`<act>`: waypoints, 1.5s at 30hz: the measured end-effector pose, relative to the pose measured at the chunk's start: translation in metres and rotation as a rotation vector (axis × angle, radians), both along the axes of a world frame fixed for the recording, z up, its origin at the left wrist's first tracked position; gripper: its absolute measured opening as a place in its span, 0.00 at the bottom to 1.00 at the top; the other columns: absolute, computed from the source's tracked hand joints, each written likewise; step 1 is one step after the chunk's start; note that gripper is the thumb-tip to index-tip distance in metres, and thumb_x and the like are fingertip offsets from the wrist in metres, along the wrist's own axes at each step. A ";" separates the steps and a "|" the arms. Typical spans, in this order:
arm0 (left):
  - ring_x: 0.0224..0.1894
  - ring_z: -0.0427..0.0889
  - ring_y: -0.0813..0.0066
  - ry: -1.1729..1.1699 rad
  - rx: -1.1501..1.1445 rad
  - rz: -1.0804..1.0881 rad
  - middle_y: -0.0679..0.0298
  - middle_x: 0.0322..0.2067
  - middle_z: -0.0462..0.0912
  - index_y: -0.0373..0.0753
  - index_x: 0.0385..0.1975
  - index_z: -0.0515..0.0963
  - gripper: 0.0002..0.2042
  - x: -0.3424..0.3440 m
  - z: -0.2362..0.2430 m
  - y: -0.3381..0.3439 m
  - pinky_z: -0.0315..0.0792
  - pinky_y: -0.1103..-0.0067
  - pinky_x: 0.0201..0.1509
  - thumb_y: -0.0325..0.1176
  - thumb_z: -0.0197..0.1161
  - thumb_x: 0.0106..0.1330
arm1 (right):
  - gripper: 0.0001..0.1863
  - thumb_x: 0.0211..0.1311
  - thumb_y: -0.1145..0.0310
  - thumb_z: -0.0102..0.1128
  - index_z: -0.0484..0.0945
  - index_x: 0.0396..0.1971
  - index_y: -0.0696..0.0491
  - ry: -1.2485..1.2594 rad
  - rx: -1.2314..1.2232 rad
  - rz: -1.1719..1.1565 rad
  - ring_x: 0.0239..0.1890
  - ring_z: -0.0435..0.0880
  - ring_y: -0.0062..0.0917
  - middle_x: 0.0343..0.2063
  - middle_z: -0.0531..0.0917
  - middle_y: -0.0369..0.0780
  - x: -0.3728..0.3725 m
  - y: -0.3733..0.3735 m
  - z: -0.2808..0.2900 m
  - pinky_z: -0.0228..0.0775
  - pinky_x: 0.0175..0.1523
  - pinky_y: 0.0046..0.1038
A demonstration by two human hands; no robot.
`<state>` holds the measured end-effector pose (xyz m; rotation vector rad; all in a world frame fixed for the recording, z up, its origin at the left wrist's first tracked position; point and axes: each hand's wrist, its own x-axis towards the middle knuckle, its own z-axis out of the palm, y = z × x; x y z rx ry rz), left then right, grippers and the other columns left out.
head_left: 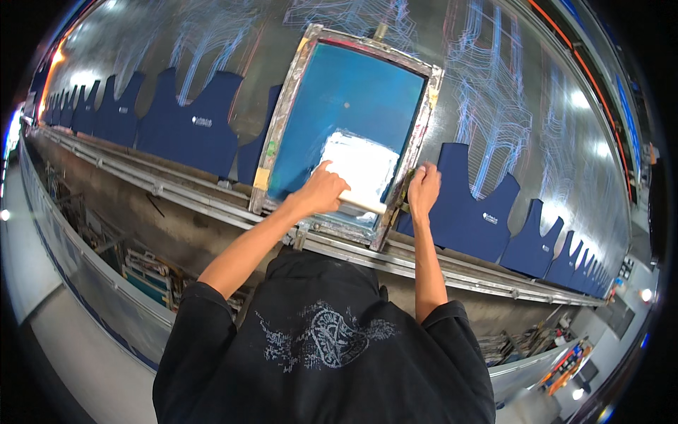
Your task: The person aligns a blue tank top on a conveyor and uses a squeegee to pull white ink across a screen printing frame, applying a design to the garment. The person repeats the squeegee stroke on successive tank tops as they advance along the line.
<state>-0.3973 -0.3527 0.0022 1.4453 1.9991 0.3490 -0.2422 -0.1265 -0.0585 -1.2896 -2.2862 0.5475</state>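
Note:
A screen printing frame (pixel 284 113) with worn, stained edges lies on the long table before me. Its blue mesh (pixel 353 85) carries a thick patch of white ink (pixel 359 164) over the lower part. My left hand (pixel 323 192) is closed on the left end of a pale squeegee (pixel 366 204) at the ink's lower edge, its index finger stretched forward. Beside the frame's right edge, my right hand (pixel 424 189) has its fingers curled together; what they grip, if anything, is hidden. Navy cut fabric pieces (pixel 187 134) lie on both sides, several with a small white print.
The dark table top (pixel 494 92) bears many blue and red lines. A metal rail (pixel 205 205) runs along its near edge. Below it, a shelf (pixel 145 272) holds stacked frames. A small bracket (pixel 381 32) sticks out from the frame's far end.

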 end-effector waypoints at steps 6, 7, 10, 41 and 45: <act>0.37 0.87 0.52 0.119 0.087 -0.012 0.52 0.27 0.87 0.42 0.32 0.88 0.10 -0.089 -0.010 0.093 0.63 0.53 0.70 0.28 0.68 0.49 | 0.21 0.60 0.59 0.69 0.82 0.51 0.53 -0.174 -0.209 0.846 0.49 0.84 0.43 0.43 0.86 0.49 -0.087 0.014 0.085 0.65 0.62 0.48; 0.36 0.86 0.51 0.121 0.092 -0.019 0.52 0.26 0.87 0.42 0.31 0.88 0.09 -0.093 -0.011 0.102 0.63 0.53 0.70 0.28 0.68 0.50 | 0.20 0.57 0.61 0.71 0.82 0.49 0.53 -0.313 -0.269 0.920 0.48 0.85 0.43 0.42 0.87 0.48 -0.098 0.020 0.080 0.65 0.61 0.48; 0.38 0.86 0.54 0.088 0.065 -0.035 0.53 0.25 0.86 0.45 0.34 0.88 0.10 -0.084 -0.016 0.092 0.61 0.54 0.72 0.31 0.69 0.51 | 0.10 0.53 0.67 0.70 0.82 0.35 0.51 -0.415 -0.264 0.828 0.34 0.87 0.42 0.27 0.86 0.44 -0.091 -0.001 0.051 0.73 0.48 0.44; 0.35 0.87 0.55 0.079 0.209 -0.039 0.54 0.25 0.86 0.43 0.29 0.86 0.07 -0.050 -0.026 0.050 0.62 0.54 0.71 0.27 0.66 0.50 | 0.05 0.48 0.73 0.68 0.81 0.25 0.48 -0.288 -0.119 0.830 0.24 0.81 0.40 0.18 0.82 0.41 -0.054 -0.040 0.033 0.66 0.45 0.40; 0.35 0.87 0.57 -0.033 0.101 0.007 0.56 0.23 0.86 0.46 0.31 0.88 0.11 0.009 -0.011 -0.003 0.59 0.57 0.74 0.25 0.65 0.49 | 0.12 0.48 0.73 0.70 0.83 0.35 0.49 -0.300 -0.229 0.816 0.31 0.84 0.37 0.22 0.84 0.40 0.006 -0.099 0.038 0.65 0.51 0.39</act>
